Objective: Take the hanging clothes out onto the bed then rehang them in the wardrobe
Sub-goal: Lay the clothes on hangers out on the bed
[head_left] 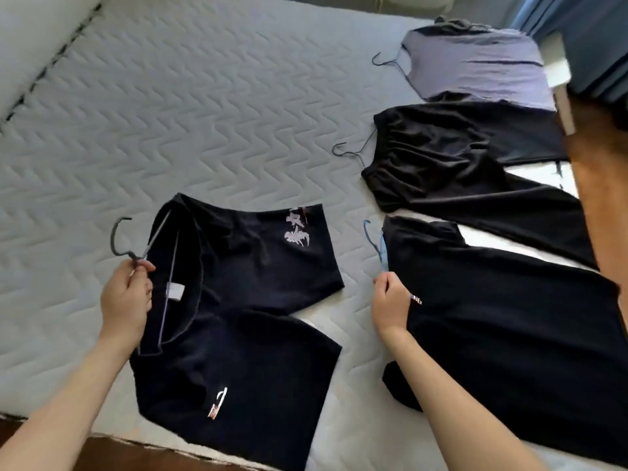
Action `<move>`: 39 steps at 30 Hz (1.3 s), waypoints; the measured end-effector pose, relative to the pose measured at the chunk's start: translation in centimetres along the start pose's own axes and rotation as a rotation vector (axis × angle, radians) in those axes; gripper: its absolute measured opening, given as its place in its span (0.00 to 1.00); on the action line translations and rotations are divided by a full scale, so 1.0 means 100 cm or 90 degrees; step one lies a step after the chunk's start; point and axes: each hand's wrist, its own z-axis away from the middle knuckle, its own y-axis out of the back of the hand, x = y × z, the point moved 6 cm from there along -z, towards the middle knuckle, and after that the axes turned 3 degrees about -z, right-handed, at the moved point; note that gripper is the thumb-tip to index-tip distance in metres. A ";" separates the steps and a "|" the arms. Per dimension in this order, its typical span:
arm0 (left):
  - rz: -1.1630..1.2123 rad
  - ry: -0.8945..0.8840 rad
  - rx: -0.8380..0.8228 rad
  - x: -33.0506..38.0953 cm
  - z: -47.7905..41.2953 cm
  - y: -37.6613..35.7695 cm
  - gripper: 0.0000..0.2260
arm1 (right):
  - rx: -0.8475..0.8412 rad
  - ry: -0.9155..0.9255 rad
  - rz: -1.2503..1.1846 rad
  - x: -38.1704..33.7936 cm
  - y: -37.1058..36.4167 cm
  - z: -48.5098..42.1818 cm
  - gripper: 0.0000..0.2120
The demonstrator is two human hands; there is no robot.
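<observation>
Already laid across the quilted bed [204, 107], four hangered garments point their hooks toward frame left: the left hand [126, 300] pinches the grey hanger [124, 241] of the printed black T-shirt [244, 300], the right hand [390, 305] grips the blue hanger [377, 244] of another black T-shirt [503, 341], its hem cut off lower right.

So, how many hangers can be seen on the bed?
4. One grey hanger in the left hand, one blue hanger at the right hand, and two dark wire hangers further away. More may be hidden under clothes.
</observation>
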 end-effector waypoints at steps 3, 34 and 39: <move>-0.073 0.018 0.040 -0.057 -0.039 0.021 0.13 | -0.032 -0.021 0.007 0.018 -0.066 -0.005 0.14; -0.385 0.097 0.294 -0.305 -0.201 0.076 0.08 | 0.062 0.271 0.414 0.131 -0.237 -0.004 0.14; -0.425 0.088 0.256 -0.305 -0.206 0.077 0.07 | 0.032 0.267 0.428 0.123 -0.239 -0.003 0.14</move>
